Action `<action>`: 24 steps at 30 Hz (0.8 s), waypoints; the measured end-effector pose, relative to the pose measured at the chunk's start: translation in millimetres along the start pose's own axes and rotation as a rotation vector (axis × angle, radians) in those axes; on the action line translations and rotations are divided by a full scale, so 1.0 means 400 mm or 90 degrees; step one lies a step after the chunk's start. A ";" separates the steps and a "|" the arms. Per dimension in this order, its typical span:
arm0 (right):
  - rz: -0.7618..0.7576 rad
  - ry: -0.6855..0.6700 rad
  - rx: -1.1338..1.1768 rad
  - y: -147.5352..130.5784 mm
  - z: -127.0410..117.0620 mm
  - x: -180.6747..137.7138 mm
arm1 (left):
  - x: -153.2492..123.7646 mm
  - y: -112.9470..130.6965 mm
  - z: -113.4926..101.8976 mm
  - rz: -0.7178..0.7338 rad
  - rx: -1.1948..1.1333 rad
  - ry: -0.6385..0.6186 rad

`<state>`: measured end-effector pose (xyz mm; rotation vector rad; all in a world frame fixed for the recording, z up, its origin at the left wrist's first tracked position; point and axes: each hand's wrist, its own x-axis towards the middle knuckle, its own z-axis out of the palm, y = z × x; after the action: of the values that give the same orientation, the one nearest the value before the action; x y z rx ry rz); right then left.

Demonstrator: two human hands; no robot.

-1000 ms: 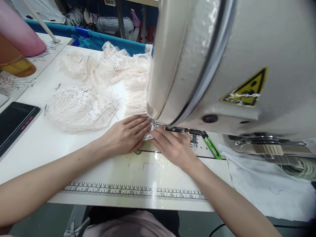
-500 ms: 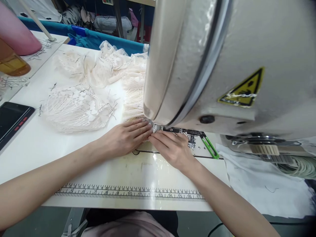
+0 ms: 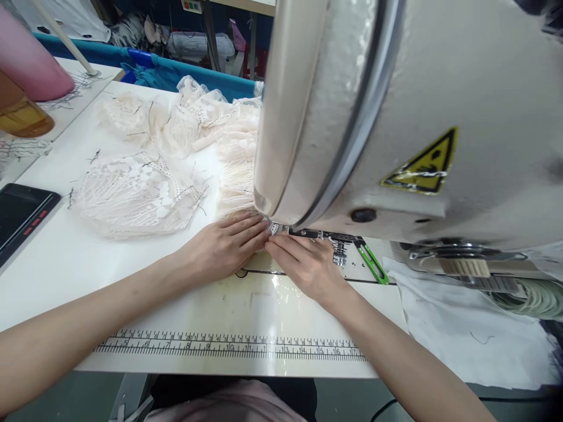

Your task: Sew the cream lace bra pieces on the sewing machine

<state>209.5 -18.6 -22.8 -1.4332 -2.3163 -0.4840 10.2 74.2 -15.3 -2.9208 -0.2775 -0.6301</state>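
Observation:
Cream lace fabric (image 3: 237, 176) runs over the white table and under the head of the sewing machine (image 3: 334, 117). My left hand (image 3: 229, 243) lies flat on its near edge, fingers stretched out and pressed down, just left of the presser foot. Close by on the right, my right hand (image 3: 308, 261) has its fingers together and bent at the lace edge; the fingertips nearly meet those of the left. The needle is hidden behind the machine head, and only a bit of lace shows between the hands.
Another lace piece (image 3: 136, 193) with loose dark threads lies on the left. A black phone (image 3: 21, 214) is at the left edge. Green thread snips (image 3: 372, 264) lie right of the foot. White cloth (image 3: 466, 334) covers the right side. A ruler strip (image 3: 229, 346) lines the front edge.
Both hands stay at the lace edge with hardly any movement. The view has shifted slightly, so the machine head appears a little further left.

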 end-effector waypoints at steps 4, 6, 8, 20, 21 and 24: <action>-0.001 -0.009 -0.001 0.003 0.001 0.000 | 0.003 0.011 0.006 -0.022 0.020 0.010; -0.004 -0.010 -0.003 0.007 0.002 0.000 | 0.005 0.015 0.008 -0.027 0.024 0.010; -0.012 -0.017 0.002 0.013 0.006 -0.003 | 0.007 0.018 0.008 -0.031 0.029 0.011; 0.037 -0.076 0.090 0.048 0.022 -0.020 | 0.016 0.025 0.011 -0.041 0.074 0.025; 0.036 -0.073 0.086 0.050 0.022 -0.018 | 0.016 0.025 0.011 -0.041 0.072 0.024; 0.032 -0.037 0.048 0.055 0.027 -0.017 | 0.015 0.025 0.012 -0.047 0.062 0.019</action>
<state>230.6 -9.5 -33.5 -1.4836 -2.3124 -0.3410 19.5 66.1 -18.0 -2.8172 -0.4032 -0.6522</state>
